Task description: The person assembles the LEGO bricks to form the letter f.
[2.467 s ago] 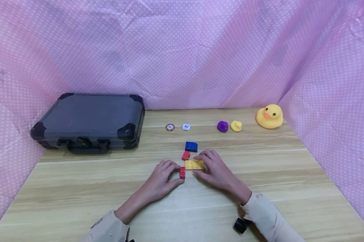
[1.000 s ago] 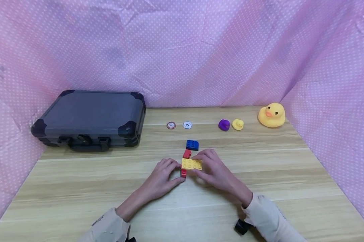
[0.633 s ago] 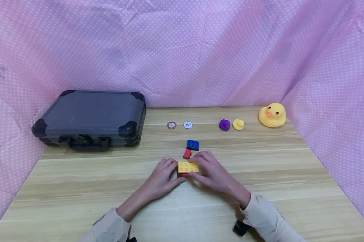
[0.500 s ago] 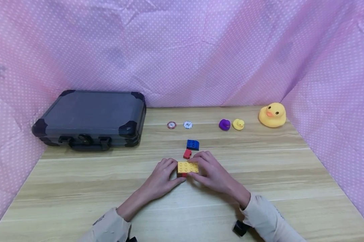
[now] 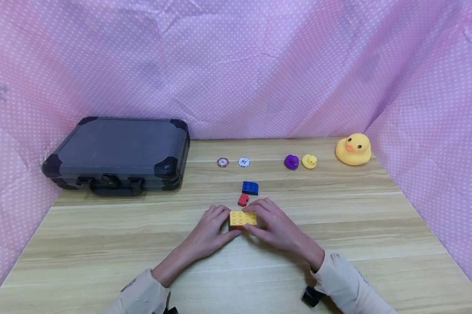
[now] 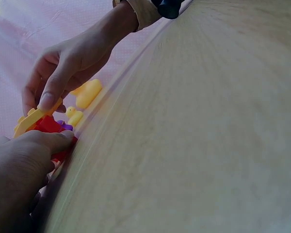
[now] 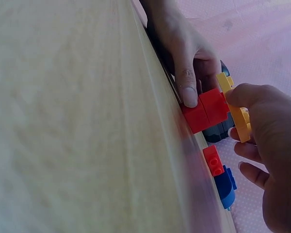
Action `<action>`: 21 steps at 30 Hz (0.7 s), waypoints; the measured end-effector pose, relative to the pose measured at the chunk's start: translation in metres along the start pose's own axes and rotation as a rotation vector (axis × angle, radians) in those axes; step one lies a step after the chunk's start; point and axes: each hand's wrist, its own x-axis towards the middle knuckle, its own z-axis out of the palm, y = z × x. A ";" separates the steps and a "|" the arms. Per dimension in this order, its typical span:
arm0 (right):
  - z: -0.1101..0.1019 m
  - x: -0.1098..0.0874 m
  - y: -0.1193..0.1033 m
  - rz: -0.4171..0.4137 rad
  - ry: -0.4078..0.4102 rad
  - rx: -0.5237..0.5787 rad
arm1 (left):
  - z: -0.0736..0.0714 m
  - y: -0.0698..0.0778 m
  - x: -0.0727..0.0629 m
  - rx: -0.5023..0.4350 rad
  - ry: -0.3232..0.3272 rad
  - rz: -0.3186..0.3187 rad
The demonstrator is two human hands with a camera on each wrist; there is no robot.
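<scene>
A pink fabric curtain with white polka dots [image 5: 236, 69] hangs behind and round the pale wood-grain tabletop [image 5: 204, 279]. I'm reading the clock from where the person's hands meet, twelve being the far edge. A flat grey hard-shelled case with black corners and handle [image 5: 120, 148] lies closed at ten.

Two beige sleeves [image 5: 141, 292] reach in from five and seven. The left hand [image 5: 207, 230], at half past eight, has thumb and fingertips pinched round an upright red plastic block with a seam across it [image 7: 206, 110]. The right hand [image 5: 274, 221], at three, pinches a flat, oblong yellow plastic brick with eight studs [image 5: 243, 218] between thumb and fingers. That brick sits at the centre, atop the red block; I can't tell whether it's pressed fully down.

The large yellow duck with an orange bill [image 5: 354, 149] sits at two. A blue plastic brick with one rounded side [image 5: 250, 188] lies near twelve; between one and two are a small purple duck [image 5: 291, 162] and a small yellow duck [image 5: 309, 161]. A small red plastic brick [image 5: 243, 199] is at twelve, just nearer than the blue one. Beyond lie round chips: red-and-white [image 5: 222, 162] at eleven, white-and-blue [image 5: 244, 162] at twelve.
</scene>
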 end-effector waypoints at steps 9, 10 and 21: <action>-0.001 0.001 -0.001 -0.019 -0.011 0.015 | 0.000 0.000 0.000 -0.001 -0.002 -0.002; -0.001 0.001 -0.001 -0.021 -0.013 0.018 | 0.000 0.000 0.000 0.000 -0.002 -0.002; -0.001 0.001 0.001 -0.019 -0.018 0.038 | 0.000 0.000 0.000 0.002 -0.009 -0.014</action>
